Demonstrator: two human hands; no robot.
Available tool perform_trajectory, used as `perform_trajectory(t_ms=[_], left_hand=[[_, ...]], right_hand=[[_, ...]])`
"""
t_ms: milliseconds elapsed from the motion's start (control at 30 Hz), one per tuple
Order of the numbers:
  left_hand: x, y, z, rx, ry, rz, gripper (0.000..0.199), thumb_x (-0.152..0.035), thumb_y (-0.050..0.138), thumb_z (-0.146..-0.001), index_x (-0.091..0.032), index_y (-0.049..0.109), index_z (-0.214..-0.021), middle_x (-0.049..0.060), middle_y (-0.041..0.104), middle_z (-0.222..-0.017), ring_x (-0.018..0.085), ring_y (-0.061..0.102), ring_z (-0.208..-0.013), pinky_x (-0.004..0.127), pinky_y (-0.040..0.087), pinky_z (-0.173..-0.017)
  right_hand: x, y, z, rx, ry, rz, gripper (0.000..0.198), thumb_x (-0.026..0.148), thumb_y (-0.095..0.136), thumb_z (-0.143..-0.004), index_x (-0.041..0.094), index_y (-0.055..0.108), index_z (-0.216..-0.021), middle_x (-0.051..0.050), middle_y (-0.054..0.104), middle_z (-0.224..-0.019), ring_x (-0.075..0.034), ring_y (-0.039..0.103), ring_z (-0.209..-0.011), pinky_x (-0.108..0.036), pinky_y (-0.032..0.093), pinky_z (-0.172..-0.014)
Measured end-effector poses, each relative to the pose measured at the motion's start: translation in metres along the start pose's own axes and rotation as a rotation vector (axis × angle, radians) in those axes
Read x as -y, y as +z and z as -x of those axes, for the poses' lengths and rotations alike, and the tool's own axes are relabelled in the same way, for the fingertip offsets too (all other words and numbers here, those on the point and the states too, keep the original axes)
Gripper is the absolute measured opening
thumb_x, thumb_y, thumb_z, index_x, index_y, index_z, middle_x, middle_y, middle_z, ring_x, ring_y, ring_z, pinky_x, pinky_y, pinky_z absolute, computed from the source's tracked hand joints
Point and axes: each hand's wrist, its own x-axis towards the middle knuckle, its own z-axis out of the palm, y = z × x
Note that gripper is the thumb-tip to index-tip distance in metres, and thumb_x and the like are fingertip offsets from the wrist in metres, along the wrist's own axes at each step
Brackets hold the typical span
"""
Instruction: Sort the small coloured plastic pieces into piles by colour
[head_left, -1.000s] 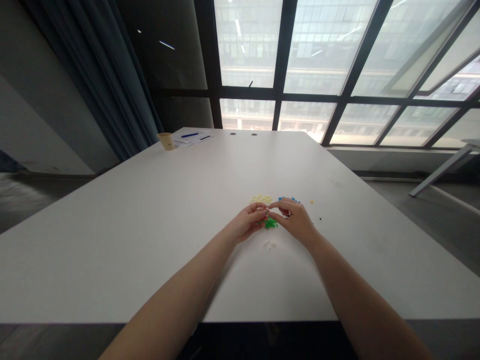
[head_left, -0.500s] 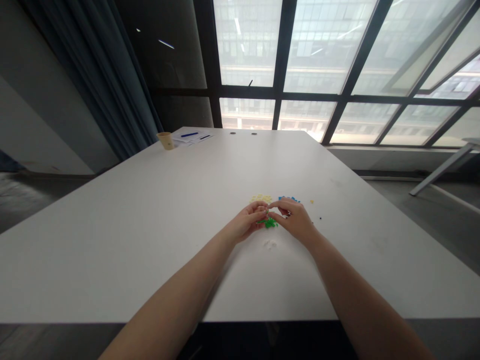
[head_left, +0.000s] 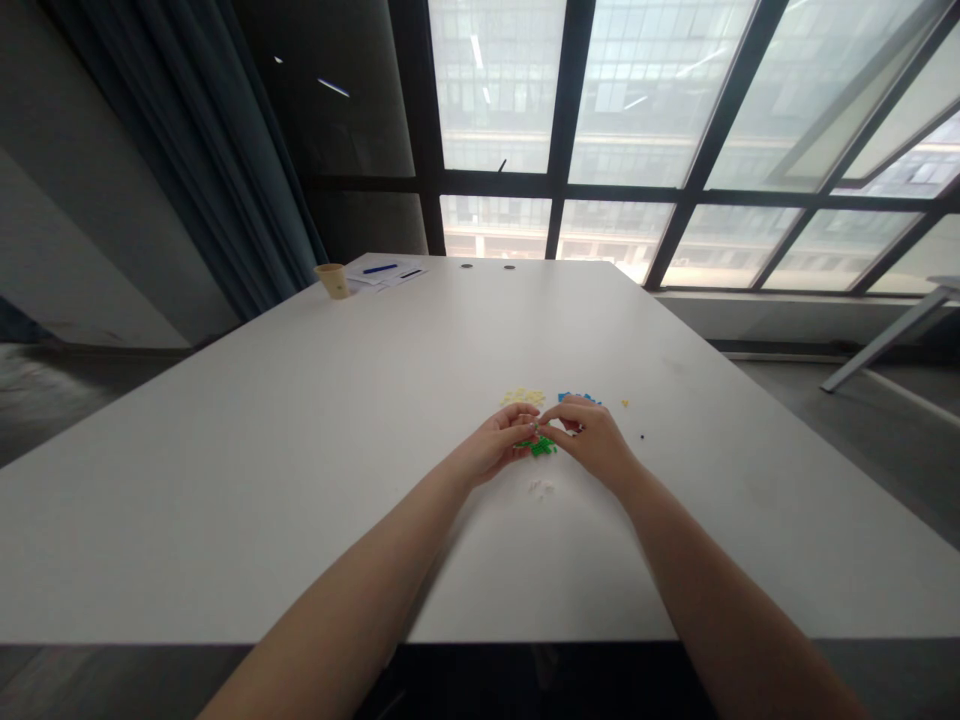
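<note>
We bring our left hand [head_left: 496, 446] and right hand [head_left: 592, 436] together just above the white surface [head_left: 300, 450], fingertips pinched on a tiny piece too small to make out, right over the green pile [head_left: 541, 447]. The yellow pile [head_left: 523, 397] and blue pile [head_left: 574, 398] lie just beyond, white bits [head_left: 540, 487] nearer us, sorted by colour and within easy reach.

A single view is given, taken from a camera worn on the head, directed forward and down along both forearms. The white table [head_left: 300, 450] is seen from its near edge, stretching away toward the windows [head_left: 645, 100]; the hands are seen at arm's length, mid-frame. Heights are squeezed by the picture
</note>
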Motion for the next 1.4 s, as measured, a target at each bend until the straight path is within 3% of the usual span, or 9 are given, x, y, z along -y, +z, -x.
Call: perform_trajectory(t_ms=[200, 433, 667, 833, 967, 1133, 1267, 1400], left_hand=[[-0.002, 0.002, 0.003, 0.055, -0.015, 0.042, 0.027, -0.024, 0.068, -0.067, -0.019, 0.056, -0.091, 0.000, 0.057, -0.078, 0.010, 0.054, -0.071, 0.020, 0.038, -0.063], [-0.001, -0.002, 0.001, 0.030, -0.019, 0.116, 0.032, -0.023, 0.069, -0.066, -0.020, 0.054, -0.094, -0.001, 0.057, -0.080, 0.009, 0.055, -0.072, 0.022, 0.040, -0.064], [-0.003, 0.002, 0.002, 0.046, -0.033, 0.107, 0.029, -0.023, 0.069, -0.066, -0.019, 0.055, -0.091, -0.002, 0.057, -0.075, 0.008, 0.055, -0.068, 0.020, 0.038, -0.063], [-0.002, 0.002, 0.001, 0.020, -0.055, 0.098, 0.033, -0.022, 0.072, -0.063, -0.019, 0.055, -0.091, -0.002, 0.057, -0.073, 0.008, 0.055, -0.068, 0.020, 0.038, -0.061], [0.000, -0.002, -0.001, -0.032, -0.058, 0.086, 0.035, -0.023, 0.072, -0.063, -0.019, 0.055, -0.093, -0.001, 0.057, -0.075, 0.008, 0.056, -0.068, 0.018, 0.038, -0.057], [-0.005, -0.009, -0.003, -0.147, -0.046, 0.104, 0.029, -0.022, 0.069, -0.065, -0.020, 0.055, -0.090, -0.002, 0.055, -0.077, 0.005, 0.055, -0.065, 0.015, 0.038, -0.051], [-0.010, -0.013, -0.004, -0.199, -0.044, 0.120, 0.027, -0.019, 0.069, -0.064, -0.020, 0.055, -0.087, -0.003, 0.055, -0.076, 0.005, 0.056, -0.062, 0.014, 0.040, -0.050], [-0.011, -0.017, -0.006, -0.219, -0.058, 0.124, 0.027, -0.017, 0.068, -0.064, -0.020, 0.055, -0.087, -0.004, 0.056, -0.075, 0.005, 0.056, -0.061, 0.015, 0.041, -0.051]], right_hand=[[0.001, -0.002, -0.001, 0.008, -0.005, -0.005, 0.010, 0.029, 0.060, -0.074, 0.021, 0.066, -0.076, 0.003, 0.044, -0.059, -0.009, 0.038, -0.054, -0.023, 0.031, -0.053], [0.000, -0.009, -0.001, -0.042, 0.039, 0.001, 0.012, 0.030, 0.061, -0.073, 0.020, 0.066, -0.079, 0.003, 0.042, -0.057, -0.010, 0.040, -0.054, -0.024, 0.034, -0.056], [0.004, -0.001, 0.000, 0.015, -0.015, -0.036, 0.010, 0.025, 0.060, -0.074, 0.021, 0.067, -0.080, 0.002, 0.046, -0.059, -0.009, 0.039, -0.054, -0.023, 0.032, -0.054], [0.003, 0.004, 0.001, 0.025, -0.017, -0.041, 0.009, 0.022, 0.059, -0.074, 0.020, 0.067, -0.077, 0.002, 0.048, -0.061, -0.009, 0.041, -0.056, -0.022, 0.033, -0.054], [0.000, -0.007, -0.001, -0.015, 0.002, -0.002, 0.011, 0.022, 0.058, -0.075, 0.020, 0.068, -0.077, 0.002, 0.047, -0.059, -0.009, 0.041, -0.055, -0.022, 0.034, -0.055], [-0.015, -0.046, 0.000, -0.178, 0.194, 0.165, 0.016, 0.029, 0.059, -0.072, 0.019, 0.069, -0.079, 0.002, 0.044, -0.057, -0.010, 0.042, -0.053, -0.023, 0.034, -0.055], [-0.039, -0.070, 0.006, -0.060, 0.431, 0.353, 0.015, 0.031, 0.061, -0.068, 0.021, 0.070, -0.073, 0.001, 0.049, -0.058, -0.011, 0.045, -0.053, -0.024, 0.034, -0.054], [-0.065, -0.076, 0.014, 0.077, 0.658, 0.472, 0.013, 0.031, 0.065, -0.061, 0.021, 0.071, -0.067, -0.002, 0.060, -0.065, -0.014, 0.053, -0.062, -0.024, 0.036, -0.057]])
